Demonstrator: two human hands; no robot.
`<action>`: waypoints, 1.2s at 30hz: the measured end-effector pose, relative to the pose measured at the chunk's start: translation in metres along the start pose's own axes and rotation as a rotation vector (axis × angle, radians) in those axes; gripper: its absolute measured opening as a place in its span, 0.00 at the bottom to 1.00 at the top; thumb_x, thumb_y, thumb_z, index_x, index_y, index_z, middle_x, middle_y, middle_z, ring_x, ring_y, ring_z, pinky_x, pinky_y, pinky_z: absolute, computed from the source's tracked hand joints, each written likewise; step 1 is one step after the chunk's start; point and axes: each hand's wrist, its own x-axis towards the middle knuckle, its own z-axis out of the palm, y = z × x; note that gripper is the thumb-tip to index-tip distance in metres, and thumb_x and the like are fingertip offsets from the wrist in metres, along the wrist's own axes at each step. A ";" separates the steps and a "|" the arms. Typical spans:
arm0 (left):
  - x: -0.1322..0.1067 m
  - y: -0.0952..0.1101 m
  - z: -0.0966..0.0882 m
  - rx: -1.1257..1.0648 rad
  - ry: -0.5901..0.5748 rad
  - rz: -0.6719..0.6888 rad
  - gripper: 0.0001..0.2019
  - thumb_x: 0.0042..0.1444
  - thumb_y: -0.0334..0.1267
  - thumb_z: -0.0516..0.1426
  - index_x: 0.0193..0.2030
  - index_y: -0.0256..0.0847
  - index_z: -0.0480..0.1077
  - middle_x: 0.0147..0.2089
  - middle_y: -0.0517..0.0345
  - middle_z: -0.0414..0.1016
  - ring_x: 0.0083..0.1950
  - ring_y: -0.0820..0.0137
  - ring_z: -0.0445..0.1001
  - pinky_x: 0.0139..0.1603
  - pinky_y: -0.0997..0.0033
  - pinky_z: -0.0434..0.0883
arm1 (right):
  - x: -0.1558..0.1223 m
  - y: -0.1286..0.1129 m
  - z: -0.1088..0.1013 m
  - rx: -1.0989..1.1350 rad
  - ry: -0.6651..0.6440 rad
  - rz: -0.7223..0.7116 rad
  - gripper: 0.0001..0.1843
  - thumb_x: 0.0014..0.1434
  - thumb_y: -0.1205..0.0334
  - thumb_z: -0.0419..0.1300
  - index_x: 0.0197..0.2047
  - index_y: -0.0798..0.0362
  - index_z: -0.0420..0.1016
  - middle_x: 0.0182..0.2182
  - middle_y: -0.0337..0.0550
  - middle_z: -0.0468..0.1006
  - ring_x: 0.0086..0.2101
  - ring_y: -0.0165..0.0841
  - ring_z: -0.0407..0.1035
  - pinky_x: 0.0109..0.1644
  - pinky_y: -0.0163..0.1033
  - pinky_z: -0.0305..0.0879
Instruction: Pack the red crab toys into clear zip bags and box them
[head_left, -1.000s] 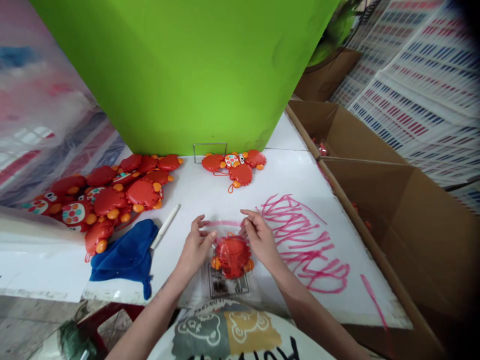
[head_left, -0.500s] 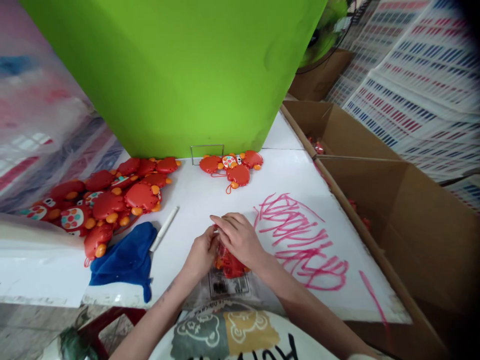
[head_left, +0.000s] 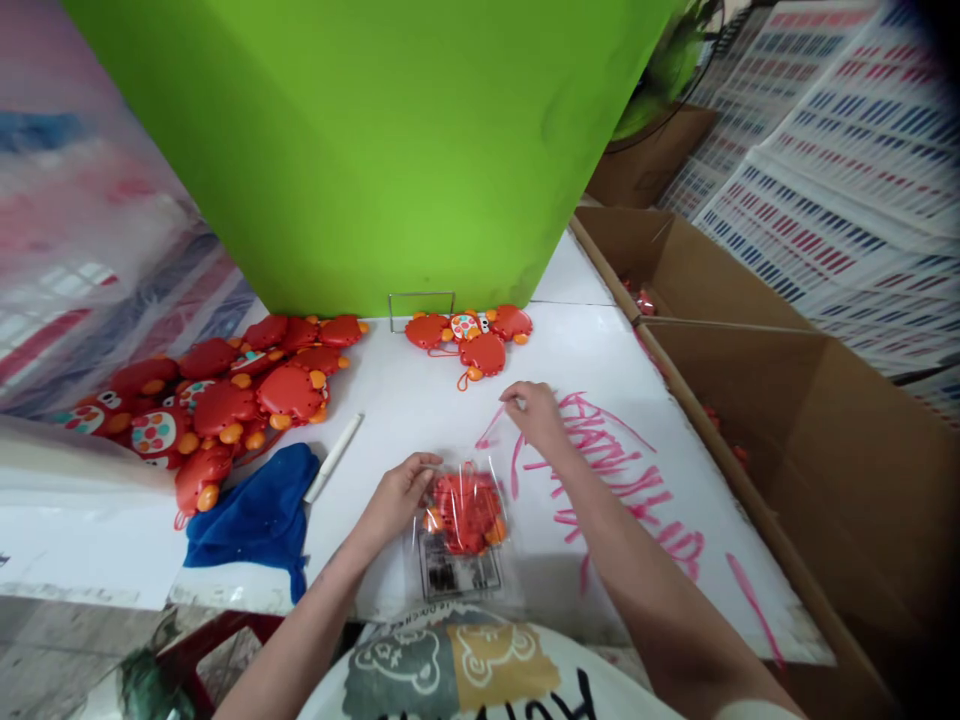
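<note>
A worker's right hand point(head_left: 534, 410) pinches one end of a thin pink strip point(head_left: 491, 427) at 1 o'clock of a clear bag point(head_left: 459, 580), while the left hand point(head_left: 401, 490) touches the bag's upper corner at 10 o'clock, though whether it grips or merely steadies cannot be told. One red crab toy point(head_left: 469, 510) lies inside the bag on a white counter point(head_left: 397, 400); whether the bag is sealed does not show. By appearances, the bagging of this one is well along, whereas the pile of toys point(head_left: 225, 405) at 10 o'clock and the small cluster of toys point(head_left: 481, 352) at 12 look unbagged. Pink streaks point(head_left: 622, 470) sprawl between 2 and 3 o'clock. The counter's near edge runs just beside the bag at 6 o'clock, leaving little room there; a green panel point(head_left: 405, 160) closes off 12, behind the cluster. Open surface stretches from the bag toward 12, while a blue cloth point(head_left: 255, 515) at 9 and a white pen point(head_left: 334, 458) at 10 narrow that flank. An open carton point(head_left: 817, 450) borders the counter at 3 o'clock.
</note>
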 end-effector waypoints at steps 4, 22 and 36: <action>0.002 -0.014 -0.006 -0.191 -0.033 -0.025 0.17 0.58 0.47 0.52 0.48 0.37 0.65 0.37 0.54 0.75 0.35 0.71 0.73 0.35 0.71 0.70 | 0.023 0.044 -0.007 -0.088 0.036 0.132 0.14 0.50 0.70 0.51 0.32 0.57 0.78 0.27 0.47 0.78 0.32 0.38 0.68 0.42 0.45 0.63; 0.004 -0.009 -0.010 -0.255 0.021 0.001 0.16 0.55 0.48 0.56 0.40 0.36 0.69 0.29 0.60 0.72 0.29 0.73 0.69 0.33 0.74 0.65 | -0.026 -0.012 -0.013 -0.006 -0.226 -0.023 0.13 0.59 0.57 0.53 0.35 0.52 0.77 0.31 0.46 0.76 0.35 0.38 0.69 0.44 0.43 0.63; 0.008 -0.019 -0.020 -0.585 -0.021 -0.145 0.25 0.51 0.45 0.62 0.55 0.37 0.67 0.48 0.46 0.77 0.43 0.65 0.77 0.46 0.65 0.71 | -0.057 -0.028 -0.008 0.794 -0.545 0.238 0.17 0.53 0.60 0.57 0.46 0.55 0.73 0.28 0.40 0.77 0.29 0.31 0.70 0.34 0.36 0.64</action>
